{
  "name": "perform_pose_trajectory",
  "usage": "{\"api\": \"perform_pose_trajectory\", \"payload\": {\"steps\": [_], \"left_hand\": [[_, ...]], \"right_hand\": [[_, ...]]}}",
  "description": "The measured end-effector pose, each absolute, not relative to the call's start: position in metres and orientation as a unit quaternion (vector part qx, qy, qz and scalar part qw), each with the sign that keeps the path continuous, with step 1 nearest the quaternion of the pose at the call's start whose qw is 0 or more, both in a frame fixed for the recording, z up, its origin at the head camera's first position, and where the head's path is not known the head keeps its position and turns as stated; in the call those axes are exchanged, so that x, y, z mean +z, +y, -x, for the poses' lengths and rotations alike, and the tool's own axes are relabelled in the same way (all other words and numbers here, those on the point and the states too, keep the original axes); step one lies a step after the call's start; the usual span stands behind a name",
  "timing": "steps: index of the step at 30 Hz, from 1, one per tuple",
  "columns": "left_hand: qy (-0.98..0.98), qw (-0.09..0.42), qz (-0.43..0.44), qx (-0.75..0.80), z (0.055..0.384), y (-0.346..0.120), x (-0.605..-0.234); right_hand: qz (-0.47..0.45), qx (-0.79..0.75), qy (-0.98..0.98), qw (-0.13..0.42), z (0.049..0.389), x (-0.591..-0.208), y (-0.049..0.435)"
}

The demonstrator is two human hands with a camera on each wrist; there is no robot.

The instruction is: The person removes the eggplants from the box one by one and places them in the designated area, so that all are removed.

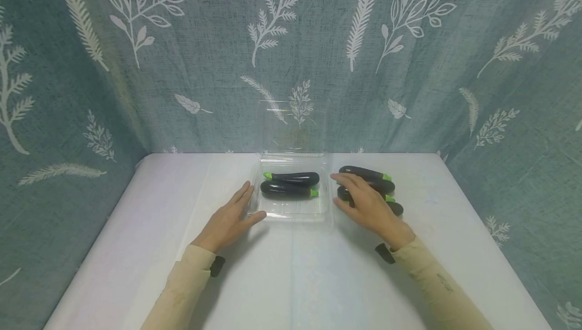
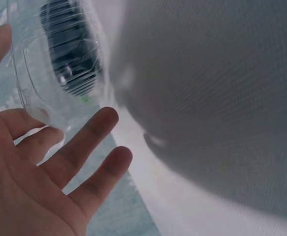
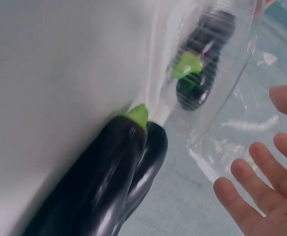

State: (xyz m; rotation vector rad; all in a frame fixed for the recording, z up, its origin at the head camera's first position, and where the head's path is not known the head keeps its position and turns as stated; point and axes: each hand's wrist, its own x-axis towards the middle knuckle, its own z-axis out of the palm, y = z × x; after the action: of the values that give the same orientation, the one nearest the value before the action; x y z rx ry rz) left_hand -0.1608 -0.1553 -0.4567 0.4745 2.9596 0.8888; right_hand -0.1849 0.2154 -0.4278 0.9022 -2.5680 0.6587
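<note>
A clear plastic clamshell box (image 1: pixel 295 209) stands with its lid (image 1: pixel 293 130) raised at the back. Two dark eggplants (image 1: pixel 291 189) lie side by side in it, their green stems pointing opposite ways. My left hand (image 1: pixel 232 221) is at the box's left side, fingers spread and fairly straight; in the left wrist view fingertips overlap the clear wall. Over the loose eggplants (image 1: pixel 364 172) right of the box is my right hand (image 1: pixel 370 206), partly hiding them. Its fingers are extended towards the box, and the right wrist view shows nothing held in this hand.
A white-covered table (image 1: pixel 291 279) carries everything. Behind it and along both sides hangs a blue-green curtain (image 1: pixel 209 67) with white leaf prints, close behind the raised lid. A dark wrist device (image 1: pixel 385 253) shows beneath the right sleeve.
</note>
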Motion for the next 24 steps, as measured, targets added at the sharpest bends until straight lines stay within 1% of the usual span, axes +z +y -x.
{"api": "perform_pose_trajectory", "payload": {"steps": [5,9,24], "left_hand": [[0.947,0.011,-0.151,0.284,0.160,-0.156,-0.456],[0.946,0.018,-0.148,0.287,0.160,-0.157,-0.456],[0.947,0.017,-0.145,0.285,0.160,-0.157,-0.455]], "right_hand": [[-0.311,0.238,-0.910,0.137,0.186,-0.425,0.202],[-0.322,0.239,-0.908,0.122,0.189,-0.423,0.190],[-0.366,0.223,-0.897,0.107,0.206,-0.421,0.146]]}}
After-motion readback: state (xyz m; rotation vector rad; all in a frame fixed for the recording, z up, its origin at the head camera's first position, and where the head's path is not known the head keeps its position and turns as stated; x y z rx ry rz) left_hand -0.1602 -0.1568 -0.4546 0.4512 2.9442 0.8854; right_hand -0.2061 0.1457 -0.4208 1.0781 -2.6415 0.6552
